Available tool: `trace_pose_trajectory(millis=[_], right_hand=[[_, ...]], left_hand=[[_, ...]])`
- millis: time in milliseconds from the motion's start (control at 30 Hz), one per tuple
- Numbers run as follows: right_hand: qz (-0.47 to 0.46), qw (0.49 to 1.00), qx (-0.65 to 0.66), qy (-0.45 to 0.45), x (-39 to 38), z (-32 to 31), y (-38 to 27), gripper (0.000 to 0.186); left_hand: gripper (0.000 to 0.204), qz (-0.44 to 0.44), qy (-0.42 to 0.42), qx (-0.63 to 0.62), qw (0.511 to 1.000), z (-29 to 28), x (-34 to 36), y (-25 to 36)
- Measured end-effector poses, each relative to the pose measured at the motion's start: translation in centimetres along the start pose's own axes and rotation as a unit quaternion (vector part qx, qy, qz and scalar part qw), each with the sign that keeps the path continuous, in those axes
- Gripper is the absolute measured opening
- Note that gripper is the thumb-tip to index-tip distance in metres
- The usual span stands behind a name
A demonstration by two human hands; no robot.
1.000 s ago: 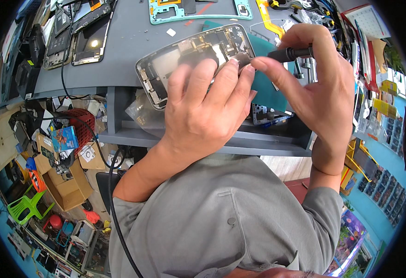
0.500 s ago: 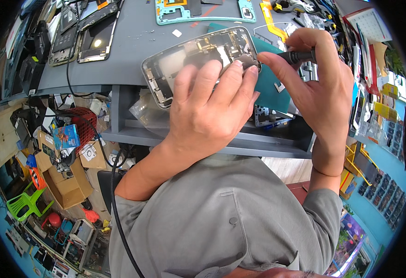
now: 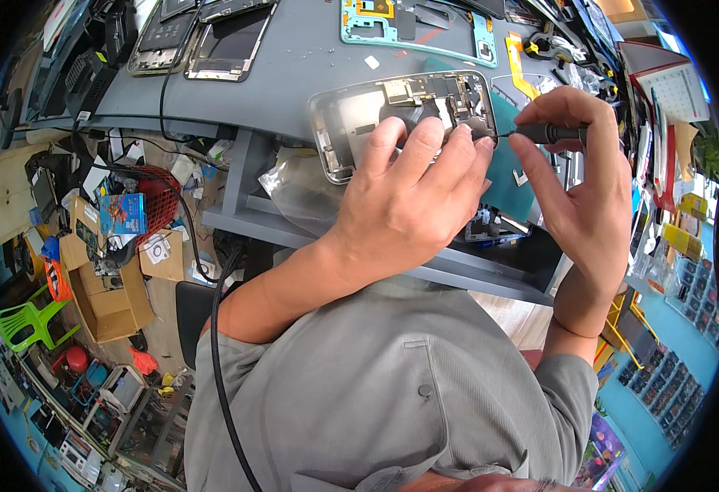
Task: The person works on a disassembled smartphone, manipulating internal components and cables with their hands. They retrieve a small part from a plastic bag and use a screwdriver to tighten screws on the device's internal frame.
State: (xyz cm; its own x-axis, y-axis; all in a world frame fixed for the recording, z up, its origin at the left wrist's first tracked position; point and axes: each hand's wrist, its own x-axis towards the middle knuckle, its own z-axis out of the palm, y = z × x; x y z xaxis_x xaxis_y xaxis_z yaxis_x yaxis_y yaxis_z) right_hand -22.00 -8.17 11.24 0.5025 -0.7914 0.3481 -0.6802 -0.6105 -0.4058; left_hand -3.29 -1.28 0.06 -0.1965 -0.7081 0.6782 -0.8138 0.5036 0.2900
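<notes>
My left hand [image 3: 421, 184] lies over an opened smartphone [image 3: 355, 115], its fingertips pressed on the inside and holding it at the desk's front edge. Bare boards, brackets and an empty-looking bay show in the phone's frame; its lower middle is hidden under my fingers. In my right hand [image 3: 581, 164], a dark-handled screwdriver [image 3: 552, 133] is gripped between thumb and fingers, lying nearly level. Its thin shaft points left at the phone's right edge; whether the tip touches, I cannot tell. A teal mat [image 3: 507, 176] lies partly beneath the phone, with a small metal piece [image 3: 521, 177] on it.
Beyond the phone lies a turquoise phone frame [image 3: 421, 43], with an orange flex cable [image 3: 522, 70] to its right. Other opened phones [image 3: 232, 49] sit at the back left. Below the desktop, an open drawer [image 3: 499, 266] holds parts. A black cable [image 3: 216, 344] runs past my left arm.
The whole view has shifted, so the desk sits lower and farther right. My right thumb and the screwdriver have drawn slightly away from the phone's edge, exposing the shaft. My left hand stays on the phone.
</notes>
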Motion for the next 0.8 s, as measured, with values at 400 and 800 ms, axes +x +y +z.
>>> trace_pose_trajectory(millis=[400, 800], right_hand=[[0.04, 0.999, -0.002, -0.025, 0.1, -0.5, -0.4, 0.046], [0.073, 0.953, 0.295, -0.012, 5.8, 5.5, 0.0, 0.04]], left_hand=[[0.047, 0.008, 0.012, 0.004, 1.0, 0.2, -0.1, -0.1], [0.04, 0.011, 0.035, -0.016, 0.999, -0.1, -0.5, -0.4]])
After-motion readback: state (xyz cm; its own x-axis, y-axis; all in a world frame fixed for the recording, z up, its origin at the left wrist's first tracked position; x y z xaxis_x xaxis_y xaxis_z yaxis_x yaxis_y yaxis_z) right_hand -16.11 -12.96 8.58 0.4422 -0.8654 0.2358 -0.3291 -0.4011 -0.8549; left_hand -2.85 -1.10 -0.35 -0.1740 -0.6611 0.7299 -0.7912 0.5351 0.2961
